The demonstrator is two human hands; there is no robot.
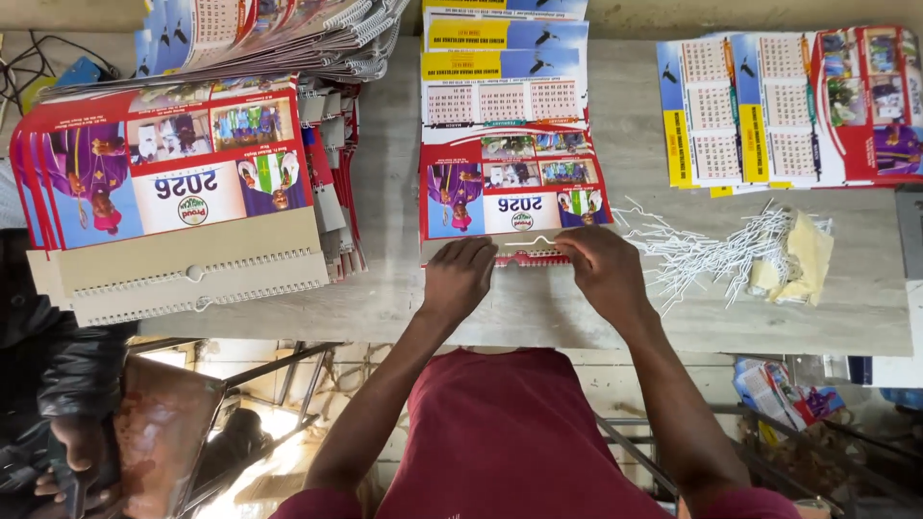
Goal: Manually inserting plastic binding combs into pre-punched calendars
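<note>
A printed calendar with red borders and small photos lies on the grey table in front of me. Its near edge is punched and carries a white wire binding. My left hand presses flat on that near edge at the left. At the right end of the same edge, my right hand has its fingers pinched at the wire binding. More calendar sheets in blue and yellow lie stacked beyond it.
A tall stack of bound calendars fills the table's left side. A heap of white wire hangers and a yellow cloth lie to the right. Fanned calendar sheets sit at the far right. Another person's hand shows at the lower left.
</note>
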